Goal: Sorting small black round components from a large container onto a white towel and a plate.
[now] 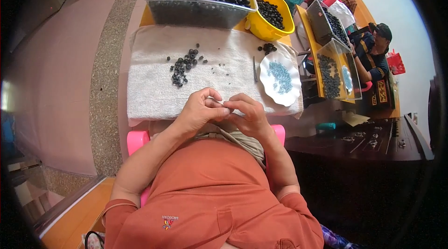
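While my left hand and right hand pinch together on one tiny part, hardly visible: assembly step; black beads ahead, white plate right; next needs fine alignment

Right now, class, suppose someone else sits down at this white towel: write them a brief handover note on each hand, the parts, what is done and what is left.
Left hand and right hand: fingertips pinched together over the towel; what they hold is too small to see.
Parts: loose black rings on the towel, a smaller cluster near the yellow bowl, blue pieces on the white plate, clear bin heaped with rings.
Done: cannot be judged.
Left: apparently the loose rings and the full bin.
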Demonstrator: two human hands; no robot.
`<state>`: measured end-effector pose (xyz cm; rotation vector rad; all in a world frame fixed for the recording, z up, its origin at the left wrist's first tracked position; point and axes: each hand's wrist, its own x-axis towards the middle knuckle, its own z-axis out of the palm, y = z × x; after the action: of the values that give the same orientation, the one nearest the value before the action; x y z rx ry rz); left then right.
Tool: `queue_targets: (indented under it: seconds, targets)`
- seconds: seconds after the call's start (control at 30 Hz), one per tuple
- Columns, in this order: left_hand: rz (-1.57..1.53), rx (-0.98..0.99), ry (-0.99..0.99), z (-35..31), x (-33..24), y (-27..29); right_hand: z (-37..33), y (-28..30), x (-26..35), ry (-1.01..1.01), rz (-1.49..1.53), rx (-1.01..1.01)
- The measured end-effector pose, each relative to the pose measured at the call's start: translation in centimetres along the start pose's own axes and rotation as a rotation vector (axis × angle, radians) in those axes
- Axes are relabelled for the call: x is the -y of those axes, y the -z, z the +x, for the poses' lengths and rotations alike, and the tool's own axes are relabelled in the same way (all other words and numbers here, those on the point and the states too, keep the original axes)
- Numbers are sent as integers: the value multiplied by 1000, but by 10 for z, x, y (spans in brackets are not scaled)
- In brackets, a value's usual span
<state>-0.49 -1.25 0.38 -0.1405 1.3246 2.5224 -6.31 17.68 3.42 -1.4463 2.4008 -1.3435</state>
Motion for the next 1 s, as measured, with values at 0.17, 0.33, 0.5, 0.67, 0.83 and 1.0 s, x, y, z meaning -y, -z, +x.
queue_targets:
  seconds: [0.17, 0.33, 0.5, 0.67, 0.83, 1.0]
  targets:
    - [-1, -1, -18, 0, 2, 0, -2, -4, -3, 37, -16, -38]
    - [-4, 5, -39, 0, 2, 0, -6, -11, -9, -17, 121, -92]
    - [-19, -14, -48, 1, -2, 0, -6, -19, -13, -20, 123, -159]
    - [-12, -12, -34, 2, -2, -1, -6, -15, -11, 38, 4, -164]
    - [-29, 28, -23, 2, 2, 2, -6, -13, -11, 66, -13, -112]
    - [-27, 5, -43, 2, 3, 0, -4, -15, -10, 5, 57, -132]
